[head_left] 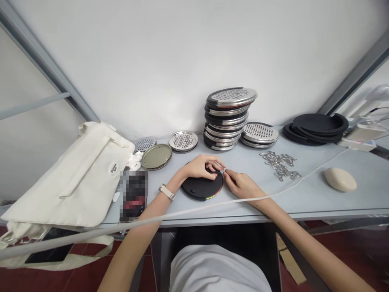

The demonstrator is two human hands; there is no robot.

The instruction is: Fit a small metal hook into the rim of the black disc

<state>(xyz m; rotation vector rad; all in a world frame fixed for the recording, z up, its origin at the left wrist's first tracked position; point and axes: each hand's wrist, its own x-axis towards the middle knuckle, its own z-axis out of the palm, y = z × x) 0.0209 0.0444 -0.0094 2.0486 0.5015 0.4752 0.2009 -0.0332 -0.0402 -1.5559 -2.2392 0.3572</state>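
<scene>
A round black disc (200, 187) with a thin, partly coloured rim lies on the table in front of me. My left hand (202, 167) rests over its far side, fingers curled and closed on its upper right edge. Just off that edge, my right hand (243, 184) is closed, thumb and forefinger pinching a small shiny metal piece, whose shape is mostly hidden by the fingertips. To the right lies a loose pile of small silver metal clips (281, 165). Behind my hands rises a leaning stack of round perforated metal plates with black edging (227, 121).
A shorter plate stack (259, 134) and black round covers (316, 125) line the back right. Perforated discs (183, 141) and an olive disc (156, 156) sit back left, near a cream bag (69, 178) and phone (133, 196). A white cable (194, 209) crosses the front; a beige rounded object (340, 179) lies right.
</scene>
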